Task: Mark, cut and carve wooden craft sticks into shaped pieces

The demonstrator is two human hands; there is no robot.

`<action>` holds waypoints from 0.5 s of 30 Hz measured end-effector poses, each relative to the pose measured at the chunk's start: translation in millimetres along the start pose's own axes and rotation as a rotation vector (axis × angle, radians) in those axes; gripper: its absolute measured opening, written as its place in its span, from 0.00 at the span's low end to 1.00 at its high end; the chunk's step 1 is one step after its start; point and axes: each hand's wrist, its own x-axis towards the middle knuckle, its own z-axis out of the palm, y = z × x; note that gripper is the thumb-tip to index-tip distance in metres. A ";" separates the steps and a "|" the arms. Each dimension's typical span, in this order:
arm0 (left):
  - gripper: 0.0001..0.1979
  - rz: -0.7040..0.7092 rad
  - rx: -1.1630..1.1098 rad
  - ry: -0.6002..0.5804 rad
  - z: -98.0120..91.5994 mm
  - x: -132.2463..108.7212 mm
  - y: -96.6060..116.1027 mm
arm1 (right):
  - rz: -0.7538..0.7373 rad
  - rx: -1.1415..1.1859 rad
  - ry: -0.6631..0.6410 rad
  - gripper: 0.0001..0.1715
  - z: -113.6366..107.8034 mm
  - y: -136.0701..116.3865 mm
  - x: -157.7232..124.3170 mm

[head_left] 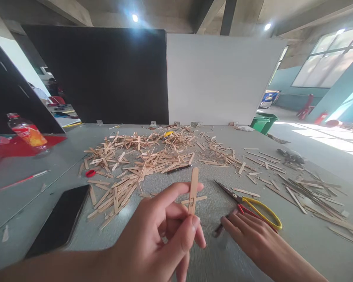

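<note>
Upright between the thumb and fingers of my left hand (164,231) is a wooden craft stick (194,184), with a rough, darker nick partway down. Another short stick (201,198) shows crosswise behind it; whether the two touch I cannot tell. My right hand (251,233) is low over the table at the right, fingers bent over a dark, slim object (219,230), blurred and mostly covered. Right beside that hand lie scissors (261,209) with yellow and red handles, blades pointing away to the left. A black pen-like tool (178,169) lies beyond my left hand.
Loose craft sticks (126,188) spread in a wide heap over the grey table (82,239). Thin wood strips (320,196) lie at the right. A phone (60,219), a red-ringed item (90,173) and a drink bottle (28,133) are at the left. Upright panels (223,78) close the back.
</note>
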 end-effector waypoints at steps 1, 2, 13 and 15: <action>0.21 0.012 -0.007 -0.035 -1.8 1.0 -1.3 | -0.011 0.003 0.002 0.19 -1.4 -3.5 1.4; 0.21 0.021 -0.012 -0.061 -3.3 1.9 -2.3 | -0.009 0.012 -0.002 0.19 -2.0 -7.2 2.1; 0.24 0.005 0.031 -0.033 -1.2 0.0 5.2 | 0.674 0.783 0.767 0.12 -59.0 -22.0 35.6; 0.25 0.016 0.016 -0.039 -2.5 1.4 4.5 | 0.662 0.666 0.770 0.17 -80.5 -12.7 45.7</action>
